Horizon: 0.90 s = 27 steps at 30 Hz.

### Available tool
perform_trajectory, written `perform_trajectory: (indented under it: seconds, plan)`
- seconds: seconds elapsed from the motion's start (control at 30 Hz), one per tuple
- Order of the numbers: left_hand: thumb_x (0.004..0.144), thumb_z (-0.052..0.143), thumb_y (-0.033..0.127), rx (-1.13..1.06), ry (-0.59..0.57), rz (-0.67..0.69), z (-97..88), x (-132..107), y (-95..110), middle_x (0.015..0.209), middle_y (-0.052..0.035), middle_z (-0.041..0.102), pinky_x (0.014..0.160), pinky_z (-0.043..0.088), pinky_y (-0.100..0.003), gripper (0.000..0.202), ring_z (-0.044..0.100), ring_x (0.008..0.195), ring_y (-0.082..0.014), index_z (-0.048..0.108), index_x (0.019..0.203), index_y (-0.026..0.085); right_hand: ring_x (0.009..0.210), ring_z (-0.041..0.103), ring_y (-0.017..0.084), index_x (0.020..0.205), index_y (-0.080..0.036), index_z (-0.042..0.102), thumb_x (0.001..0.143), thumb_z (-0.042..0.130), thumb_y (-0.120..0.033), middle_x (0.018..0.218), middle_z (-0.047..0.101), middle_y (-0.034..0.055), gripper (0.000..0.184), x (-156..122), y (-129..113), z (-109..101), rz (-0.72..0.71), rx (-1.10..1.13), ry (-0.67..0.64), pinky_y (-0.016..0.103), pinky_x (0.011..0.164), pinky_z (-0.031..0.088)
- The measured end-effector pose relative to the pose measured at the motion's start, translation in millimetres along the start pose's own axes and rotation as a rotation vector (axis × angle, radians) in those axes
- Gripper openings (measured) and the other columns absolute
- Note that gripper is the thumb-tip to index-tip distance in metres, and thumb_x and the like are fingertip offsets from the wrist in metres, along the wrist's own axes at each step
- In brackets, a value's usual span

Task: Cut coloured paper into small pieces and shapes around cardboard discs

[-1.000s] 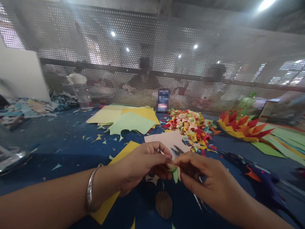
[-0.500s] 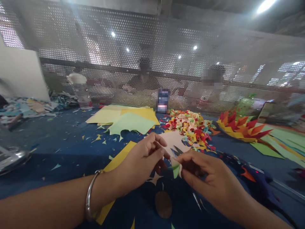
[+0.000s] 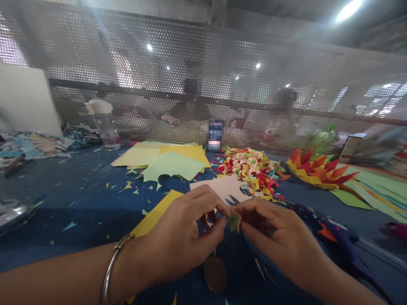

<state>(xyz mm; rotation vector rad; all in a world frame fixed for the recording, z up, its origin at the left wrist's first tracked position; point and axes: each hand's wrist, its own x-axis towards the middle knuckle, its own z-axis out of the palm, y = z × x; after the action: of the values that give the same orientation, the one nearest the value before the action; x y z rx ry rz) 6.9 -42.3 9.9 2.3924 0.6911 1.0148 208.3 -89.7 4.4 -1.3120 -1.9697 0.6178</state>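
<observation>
Between my hands is a small folded paper piece (image 3: 234,222), pale pink and green. My right hand (image 3: 276,226) pinches it from the right with thumb and fingertips. My left hand (image 3: 193,224), with a silver bangle on its wrist, closes on its left edge; its index fingertip meets the paper's top. Behind the fingers, scissors (image 3: 234,199) show a dark blade tip over a pale pink sheet (image 3: 203,184). A dark brown oval object (image 3: 215,274) lies below the hands. Under my left forearm runs a yellow paper sheet (image 3: 159,212).
Cut paper pieces (image 3: 248,165) are heaped behind my hands. A red, orange and yellow pointed paper form (image 3: 321,171) and a dark blue glue gun (image 3: 341,237) are on the right. Stacked sheets (image 3: 136,154), a phone (image 3: 215,135) and a lidded cup (image 3: 103,125) stand farther back.
My left hand has moved right and slightly down, its fingertips closing on the folded paper. The piece has turned, showing less green. The view has shifted slightly.
</observation>
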Motion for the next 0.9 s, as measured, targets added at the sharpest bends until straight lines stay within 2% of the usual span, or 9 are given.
perform_trajectory:
  seconds: [0.23,0.4,0.73,0.9]
  plan:
    - [0.083,0.054,0.009,-0.012,-0.019,0.036,-0.5,-2.7,-0.1,0.091,-0.0046,0.062,0.074,0.048,-0.024,0.014,0.059,0.082,-0.0139,0.063,0.090,0.018,0.078,0.061,0.016,0.096,-0.023,0.060,0.089,0.052,-0.021,0.086,0.066,0.0005,0.010,0.4,1.3,0.2,-0.012,0.003,-0.006,0.028,0.071,0.046]
    - [0.085,0.053,0.009,-0.006,-0.039,0.054,0.0,-7.0,2.1,0.096,-0.0045,0.060,0.078,0.047,-0.023,0.017,0.058,0.087,-0.0135,0.063,0.094,0.018,0.075,0.060,0.016,0.098,-0.022,0.061,0.091,0.050,-0.021,0.082,0.064,0.0000,0.012,2.2,2.1,0.5,-0.017,-0.006,-0.007,0.027,0.067,0.046]
    - [0.082,0.060,0.013,-0.041,-0.048,0.016,1.8,-4.1,1.5,0.091,-0.0020,0.059,0.075,0.047,-0.024,0.009,0.058,0.083,-0.0133,0.060,0.090,0.018,0.080,0.059,0.016,0.100,-0.023,0.060,0.092,0.051,-0.022,0.082,0.060,-0.0008,0.012,-1.3,3.1,2.3,-0.016,0.011,-0.015,0.028,0.071,0.046]
    - [0.080,0.061,0.012,-0.087,-0.045,-0.070,3.1,-4.4,0.3,0.093,-0.0006,0.061,0.073,0.050,-0.025,0.016,0.061,0.077,-0.0118,0.060,0.094,0.020,0.075,0.059,0.015,0.094,-0.024,0.060,0.088,0.053,-0.017,0.082,0.062,-0.0015,0.011,0.4,4.4,1.7,-0.031,-0.014,-0.002,0.026,0.067,0.044]
